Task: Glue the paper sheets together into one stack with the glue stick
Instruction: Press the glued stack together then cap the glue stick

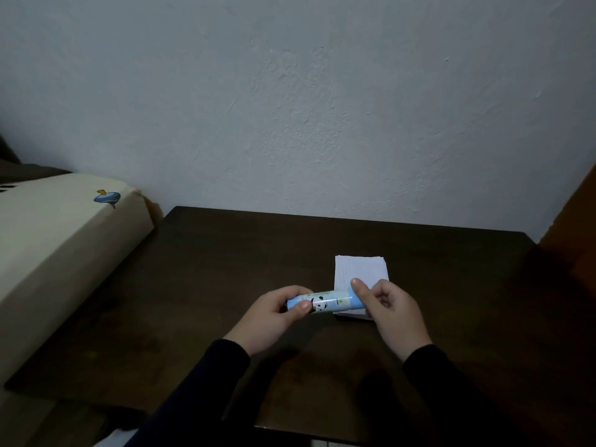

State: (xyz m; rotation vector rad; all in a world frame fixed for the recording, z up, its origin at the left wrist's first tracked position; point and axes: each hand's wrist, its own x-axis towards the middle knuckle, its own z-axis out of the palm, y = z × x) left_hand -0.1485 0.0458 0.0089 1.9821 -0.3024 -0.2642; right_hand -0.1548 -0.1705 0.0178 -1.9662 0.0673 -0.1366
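Dark brown wood makes the worktop point(225, 285), which stands against a pale, rough wall point(322, 108). Above its middle the person holds a glue stick point(325, 302) with both hands, and it lies almost level, with one end to each side. It is light blue, and its label has a small black and white panda picture. The left hand point(274, 317) grips the left end of the tube, with the thumb on top near the panda and the other fingers curled round the far side. The right hand point(392, 312) grips the right end, where the thumb and the bent fingers close round the tube; whether this end is the cap I cannot tell, because the fingers cover it. Both arms wear dark sleeves point(222, 375) that reach to the wrists. Just behind the hands, on the right half of the worktop, lies a small stack of white paper sheets point(359, 269) with faint lines on the top sheet. Its near edge is partly hidden by the right hand and by the right end of the glue stick, which is held over it. At the left, beside the worktop, there is a cream cushion point(64, 246) with a small blue and yellow figure printed on it.
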